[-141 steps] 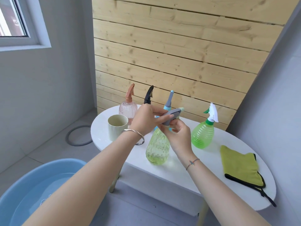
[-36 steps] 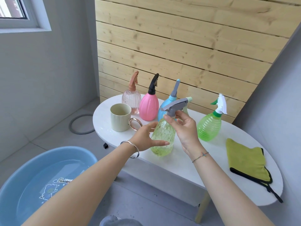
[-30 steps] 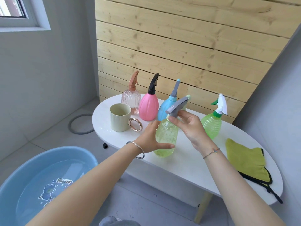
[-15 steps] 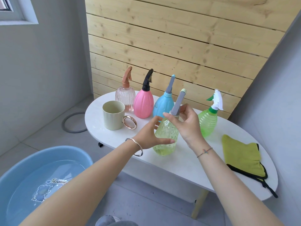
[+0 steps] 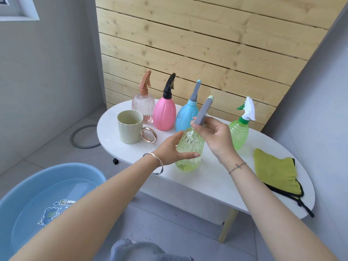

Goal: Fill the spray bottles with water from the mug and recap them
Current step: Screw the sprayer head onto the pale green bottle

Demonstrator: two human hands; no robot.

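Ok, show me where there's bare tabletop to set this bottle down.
Widest bare patch: near side of the table, between the held yellow-green bottle and the green cloth. A smaller one lies just in front of the mug. Crowded: the back row, around the pink bottle and blue bottle.

The only lettering I can find from my seat is printed on the floor of the blue basin (image 5: 56, 167), under the water. It is a short curved line of dark characters (image 5: 66, 202) above a cartoon figure (image 5: 49, 215). It seems to start with a capital P. The rest is too small and blurred for me to read, and the left forearm (image 5: 105, 200) cuts off its end.
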